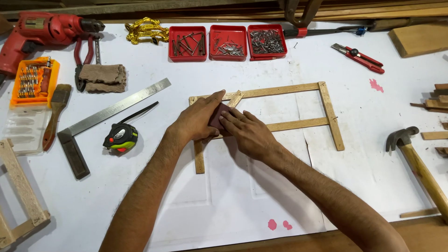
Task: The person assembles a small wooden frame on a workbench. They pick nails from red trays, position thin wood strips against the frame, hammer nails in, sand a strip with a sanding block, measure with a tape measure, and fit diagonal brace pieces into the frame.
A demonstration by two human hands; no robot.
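Watching through the head camera, I see my left hand [198, 119] and right hand [247, 133] meeting over a small dark reddish-brown sanding pad [218, 119], pressed down on the thin wooden frame [326, 109] that lies flat on the white-covered desk [233, 200]. The left grip is curled over the pad's top and far edge; the right grip is flattened, fingertips pinning the pad's near side. Both grips are narrow and holding the pad, which sits on the frame's left end, where the short diagonal brace [235, 98] meets the top rail.

Left of the left grip lie a tape measure [120, 137] and a steel square [112, 112]. Beyond both grips stand three red trays of nails [227, 43]. Well to the right of the right grip are a hammer [415, 158] and a red utility knife [359, 57].

The risks, as I judge them: the frame is slender and nothing clamps it, so hard pressure could make it skate on the paper or flex at the joints. The brace looks lightly fixed; a sideways push from the pad might loosen it. My fingertips ride right at the pad's edge, so a slip could drag them along raw wood and pick up a splinter.
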